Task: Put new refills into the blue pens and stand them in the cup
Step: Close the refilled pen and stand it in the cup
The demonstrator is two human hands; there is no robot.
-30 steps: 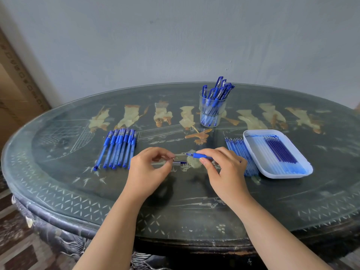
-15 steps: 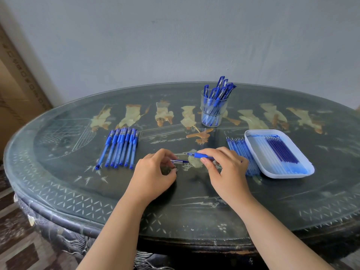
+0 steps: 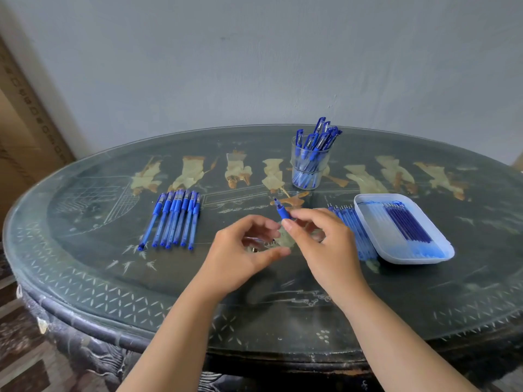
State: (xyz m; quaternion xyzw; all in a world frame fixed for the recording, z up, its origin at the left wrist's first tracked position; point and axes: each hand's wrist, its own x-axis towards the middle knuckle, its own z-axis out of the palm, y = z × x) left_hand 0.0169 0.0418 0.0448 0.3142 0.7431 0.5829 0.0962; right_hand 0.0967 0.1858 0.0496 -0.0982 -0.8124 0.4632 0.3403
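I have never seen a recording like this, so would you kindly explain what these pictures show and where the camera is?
There is no machine: a person wears one camera on the head, looking down at their own bare hands. On the dark table are a row of blue pens, a clear cup holding more pens, and a white tray of refills, with loose refills beside it. The right hand pinches a blue pen; whether the left hand holds anything is unclear.
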